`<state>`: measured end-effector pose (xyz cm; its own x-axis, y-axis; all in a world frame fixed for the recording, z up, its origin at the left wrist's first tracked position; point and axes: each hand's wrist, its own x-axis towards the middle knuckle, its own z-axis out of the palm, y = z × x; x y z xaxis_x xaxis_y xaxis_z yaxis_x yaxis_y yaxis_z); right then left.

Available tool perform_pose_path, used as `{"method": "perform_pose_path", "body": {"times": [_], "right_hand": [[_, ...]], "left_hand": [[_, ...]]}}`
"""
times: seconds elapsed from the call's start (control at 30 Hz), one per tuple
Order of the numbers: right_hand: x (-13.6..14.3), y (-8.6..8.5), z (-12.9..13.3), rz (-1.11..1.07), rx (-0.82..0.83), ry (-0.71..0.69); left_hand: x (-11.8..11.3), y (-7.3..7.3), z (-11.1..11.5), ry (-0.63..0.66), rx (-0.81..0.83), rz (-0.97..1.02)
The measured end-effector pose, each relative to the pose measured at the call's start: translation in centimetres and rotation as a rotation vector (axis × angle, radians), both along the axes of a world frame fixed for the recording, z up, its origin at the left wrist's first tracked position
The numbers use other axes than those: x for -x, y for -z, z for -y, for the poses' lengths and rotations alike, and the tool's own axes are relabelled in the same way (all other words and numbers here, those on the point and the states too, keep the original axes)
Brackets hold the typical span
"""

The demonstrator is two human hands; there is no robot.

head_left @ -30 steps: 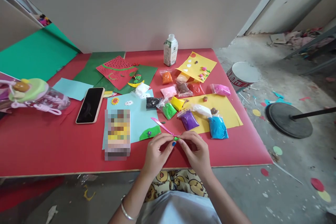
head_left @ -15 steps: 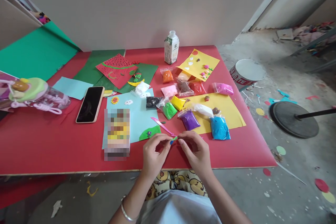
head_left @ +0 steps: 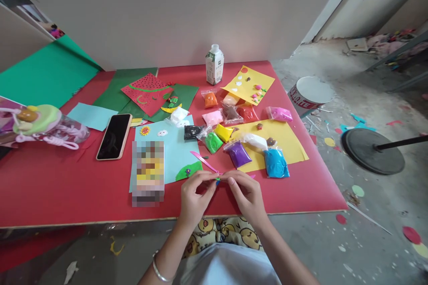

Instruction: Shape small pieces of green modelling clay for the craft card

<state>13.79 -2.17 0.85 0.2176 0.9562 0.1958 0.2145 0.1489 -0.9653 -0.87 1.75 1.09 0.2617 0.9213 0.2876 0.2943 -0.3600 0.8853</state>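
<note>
My left hand (head_left: 194, 197) and my right hand (head_left: 245, 195) meet fingertip to fingertip over the near edge of the red table (head_left: 60, 182). Between them they pinch a small piece of green clay (head_left: 218, 180), mostly hidden by my fingers. Just beyond my fingers lies a pink plastic clay tool (head_left: 204, 161). It rests partly on a light blue card (head_left: 174, 148) that carries a green clay mound (head_left: 189, 171). Small bags of clay lie further back: green (head_left: 213, 141), purple (head_left: 238, 154), blue (head_left: 276, 163).
A phone (head_left: 114, 136) and a blurred booklet (head_left: 148, 173) lie left of my hands. A milk carton (head_left: 214, 64), yellow sheets (head_left: 282, 136), a watermelon paper craft (head_left: 147, 91) and a toy (head_left: 43, 127) stand further off. A tin (head_left: 309, 95) and a round stand base (head_left: 372, 151) sit on the floor at right.
My two hands have stayed together at the table edge, their fingers working the green piece slightly. The view has shifted a little.
</note>
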Motion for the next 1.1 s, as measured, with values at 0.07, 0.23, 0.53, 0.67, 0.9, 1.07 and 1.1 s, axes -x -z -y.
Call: {"method": "perform_pose_path", "body": {"times": [0.07, 0.23, 0.53, 0.67, 0.9, 1.07, 1.1], "right_hand": [[-0.4, 0.0, -0.2, -0.036, 0.013, 0.035], [-4.8, -0.5, -3.4, 0.435, -0.155, 0.184], [-10.2, -1.6, -8.9, 0.886, 0.217, -0.009], [-9.3, -1.2, -8.3, 0.752, 0.133, 0.061], [-6.1, -1.6, -4.5, 0.678, -0.217, 0.02], [-3.7, -0.8, -2.6, 0.702, -0.4, -0.05], [-3.4, -0.5, -2.5, 0.711, -0.411, -0.053]], "left_hand": [[0.0, 0.0, -0.1, -0.018, 0.011, 0.006], [-0.1, 0.1, -0.3, 0.021, 0.007, -0.02], [-0.1, 0.5, 0.2, 0.112, 0.032, -0.078], [0.3, 0.5, 0.2, 0.141, -0.05, -0.07], [-0.3, -1.0, -0.7, 0.037, -0.111, -0.073], [-0.6, -2.0, -2.0, 0.079, -0.064, -0.2], [-0.6, -2.0, -2.3, 0.099, -0.037, -0.245]]}}
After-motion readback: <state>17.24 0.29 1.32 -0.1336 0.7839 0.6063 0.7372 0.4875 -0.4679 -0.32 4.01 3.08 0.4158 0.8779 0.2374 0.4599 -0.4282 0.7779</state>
